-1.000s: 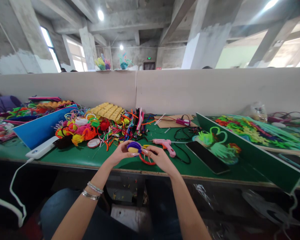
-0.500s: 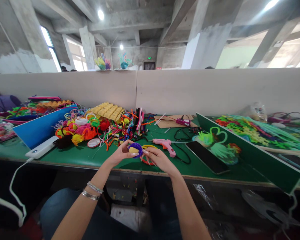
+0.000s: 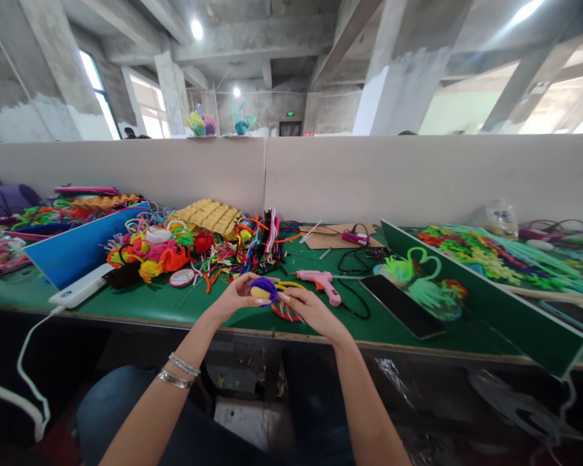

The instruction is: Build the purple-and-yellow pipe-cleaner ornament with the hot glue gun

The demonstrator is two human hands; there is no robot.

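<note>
Both my hands meet over the front edge of the green table (image 3: 175, 307). My left hand (image 3: 233, 298) pinches a small craft piece (image 3: 262, 289), a yellow ball wrapped with a purple pipe cleaner. My right hand (image 3: 308, 309) grips the same piece from the right, fingertips on the purple wrap, with red and yellow pipe-cleaner loops (image 3: 285, 314) under its fingers. Two bracelets (image 3: 179, 371) sit on my left wrist.
A pink glue gun (image 3: 323, 282) lies just beyond my right hand. A heap of coloured pipe cleaners (image 3: 199, 249) fills the left centre, beside a blue board (image 3: 82, 246). A phone (image 3: 401, 304) and a green board (image 3: 486, 304) lie at the right. A white partition (image 3: 350, 175) closes the back.
The purple-and-yellow piece has shifted slightly up and right between my fingers. The red loop under my right hand is more covered. Nothing else has moved.
</note>
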